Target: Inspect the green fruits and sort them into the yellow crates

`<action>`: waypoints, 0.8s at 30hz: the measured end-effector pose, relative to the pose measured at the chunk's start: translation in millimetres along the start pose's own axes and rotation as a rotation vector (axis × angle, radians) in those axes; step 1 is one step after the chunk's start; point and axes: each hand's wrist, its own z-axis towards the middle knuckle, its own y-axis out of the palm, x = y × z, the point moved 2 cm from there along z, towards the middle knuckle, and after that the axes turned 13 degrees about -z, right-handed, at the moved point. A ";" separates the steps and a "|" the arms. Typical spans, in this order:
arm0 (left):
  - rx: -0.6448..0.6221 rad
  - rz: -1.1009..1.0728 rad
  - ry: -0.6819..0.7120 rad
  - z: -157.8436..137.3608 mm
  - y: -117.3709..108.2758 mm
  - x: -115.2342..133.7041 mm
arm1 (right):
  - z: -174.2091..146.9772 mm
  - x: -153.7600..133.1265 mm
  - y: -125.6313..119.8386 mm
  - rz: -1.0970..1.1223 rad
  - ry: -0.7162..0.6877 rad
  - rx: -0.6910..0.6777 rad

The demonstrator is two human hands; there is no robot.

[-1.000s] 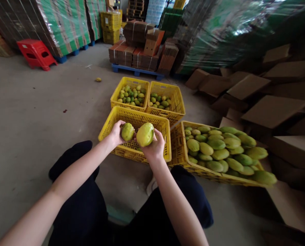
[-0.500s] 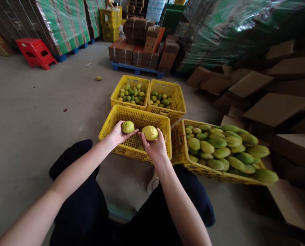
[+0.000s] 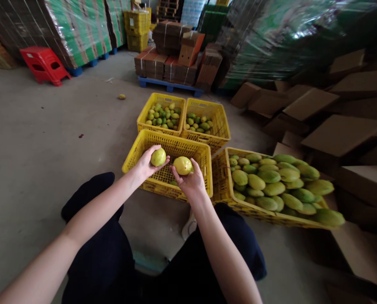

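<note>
Yellow-green fruit [image 3: 158,156] held in left grip [image 3: 145,164] | yellow fruit [image 3: 182,165] held in right grip [image 3: 192,181] | both over slotted crate [image 3: 161,188]

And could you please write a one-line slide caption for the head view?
Left hand holds one fruit, right hand holds another fruit, above a yellow crate beside a heaped crate.

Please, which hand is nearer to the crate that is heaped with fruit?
Right. The right hand, holding a yellow fruit, is left of the heaped crate; the left hand, holding a yellow-green fruit, is farther left.
</note>
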 end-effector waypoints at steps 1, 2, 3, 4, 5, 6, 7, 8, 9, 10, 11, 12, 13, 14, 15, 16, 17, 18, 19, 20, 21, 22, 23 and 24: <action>-0.009 -0.009 0.040 -1.0 0.6 1.2 | -0.6 0.7 0.1 -0.016 -0.014 -0.006; -0.024 -0.020 0.068 -2.0 1.3 2.3 | -2.1 1.1 1.0 -0.035 -0.036 -0.011; -0.042 -0.030 0.080 -3.1 1.9 3.2 | -4.1 1.1 2.7 -0.056 -0.066 -0.019; -0.062 -0.038 0.079 -4.2 2.5 4.0 | -6.5 0.6 5.0 -0.077 -0.103 -0.028; -0.085 -0.043 0.064 -5.4 2.9 4.4 | -8.9 -0.2 7.5 -0.095 -0.145 -0.039; -0.109 -0.048 0.036 -6.8 3.4 4.6 | -11.0 -1.3 10.0 -0.109 -0.193 -0.050; -0.134 -0.057 0.002 -8.3 3.7 4.6 | -12.7 -2.7 12.3 -0.119 -0.245 -0.063; -0.158 -0.069 -0.031 -10.1 4.1 4.5 | -13.7 -4.1 14.3 -0.131 -0.295 -0.077; -0.179 -0.082 -0.060 -12.0 4.5 4.2 | -13.9 -5.2 15.7 -0.147 -0.339 -0.092; -0.195 -0.093 -0.081 -14.0 5.0 4.0 | -13.4 -6.1 16.6 -0.165 -0.374 -0.106; -0.208 -0.102 -0.089 -16.0 5.7 3.9 | -12.3 -6.5 16.7 -0.180 -0.395 -0.117; -0.219 -0.110 -0.082 -18.0 6.5 4.1 | -10.5 -6.4 16.1 -0.188 -0.398 -0.118; -0.231 -0.118 -0.067 -19.9 7.5 4.2 | -8.4 -6.0 14.8 -0.184 -0.386 -0.110; -0.246 -0.127 -0.049 -21.8 8.7 4.5 | -6.2 -5.3 13.1 -0.169 -0.362 -0.096; -0.265 -0.140 -0.027 -23.7 10.0 4.9 | -4.3 -4.6 11.2 -0.144 -0.335 -0.085; -0.286 -0.156 -0.004 -25.5 11.2 5.3 | -2.9 -4.0 9.8 -0.119 -0.310 -0.090; -0.306 -0.173 0.017 -27.1 12.4 5.9 | -2.2 -3.7 9.0 -0.097 -0.291 -0.115; -0.321 -0.187 0.035 -28.6 13.3 6.4 | -2.2 -3.8 9.0 -0.078 -0.282 -0.154; -0.334 -0.194 0.048 -29.8 14.2 6.8 | -3.0 -4.4 9.6 -0.063 -0.280 -0.196; -0.343 -0.195 0.061 -30.6 14.8 7.2 | -4.4 -5.2 10.6 -0.050 -0.283 -0.225; -0.344 -0.191 0.073 -31.0 15.1 7.6 | -6.1 -6.0 11.8 -0.042 -0.285 -0.231; -0.339 -0.184 0.086 -30.8 15.1 7.7 | -7.8 -6.7 13.1 -0.040 -0.284 -0.215; -0.325 -0.177 0.099 -30.2 14.8 7.8 | -9.4 -7.1 14.4 -0.043 -0.277 -0.185; -0.306 -0.175 0.113 -29.0 14.1 7.8 | -10.6 -7.1 15.7 -0.052 -0.269 -0.152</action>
